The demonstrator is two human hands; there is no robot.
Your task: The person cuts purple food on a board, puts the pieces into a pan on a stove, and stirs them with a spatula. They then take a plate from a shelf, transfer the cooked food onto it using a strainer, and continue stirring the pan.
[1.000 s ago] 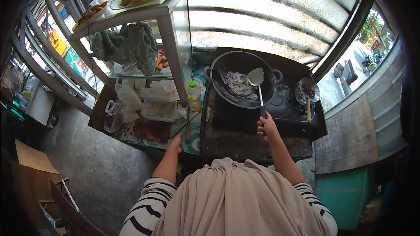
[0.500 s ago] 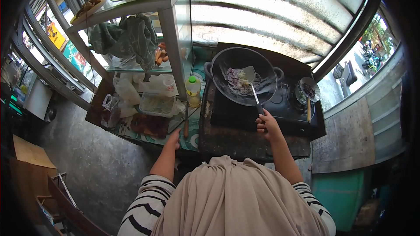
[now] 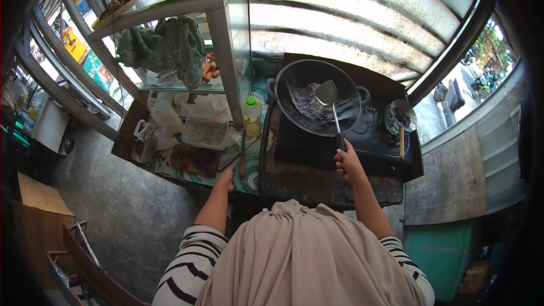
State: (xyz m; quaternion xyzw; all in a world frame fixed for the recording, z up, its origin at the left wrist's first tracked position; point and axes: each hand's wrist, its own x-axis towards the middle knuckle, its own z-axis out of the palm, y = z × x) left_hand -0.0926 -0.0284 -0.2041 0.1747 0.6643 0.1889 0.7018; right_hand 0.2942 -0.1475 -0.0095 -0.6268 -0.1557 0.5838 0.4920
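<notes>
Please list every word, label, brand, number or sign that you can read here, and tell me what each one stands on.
"RA": seemingly these letters, on the teal banner outside at the left; the rest is too blurred to read.
Yellow panel above it: any text too blurred to read.
Bottle with the green cap: label too small to read.
White cup: reddish print, too small to read.

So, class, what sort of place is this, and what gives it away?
Probably a small food stall or simple open-sided kitchen. A wok sits on a stove, a glass-sided display case has plates of food on top, and the right hand holds a spatula in the wok.
</notes>
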